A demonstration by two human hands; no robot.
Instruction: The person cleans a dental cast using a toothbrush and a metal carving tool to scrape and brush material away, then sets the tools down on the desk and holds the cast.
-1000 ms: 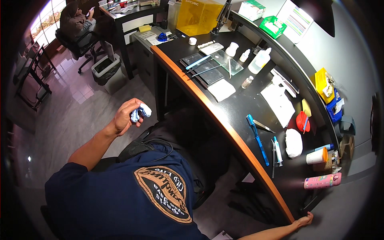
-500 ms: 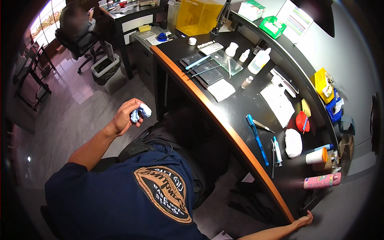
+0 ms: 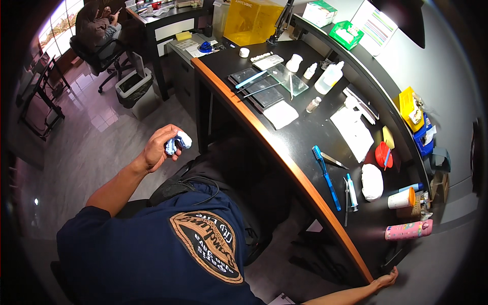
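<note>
Raised off the desk, to its left, my left hand is closed around a small blue-and-white dental impression, horseshoe-like in shape. Fingers and thumb grip it from the left side, covering part of it. Far to the lower right, my right hand lies by the near corner of the black desk. Its fingers look loosely bent and apart, and I see nothing in them. Closest to that hand on the desktop is a pink patterned bottle.
Along the desk lie a blue brush, a syringe, a white lump, a red bowl, a glass plate and a clear bottle. A bin stands on the floor; a person sits behind it.
The seated person in the background shows more clearly, with a hand lifted. My hands and the dental impression have hardly moved.
</note>
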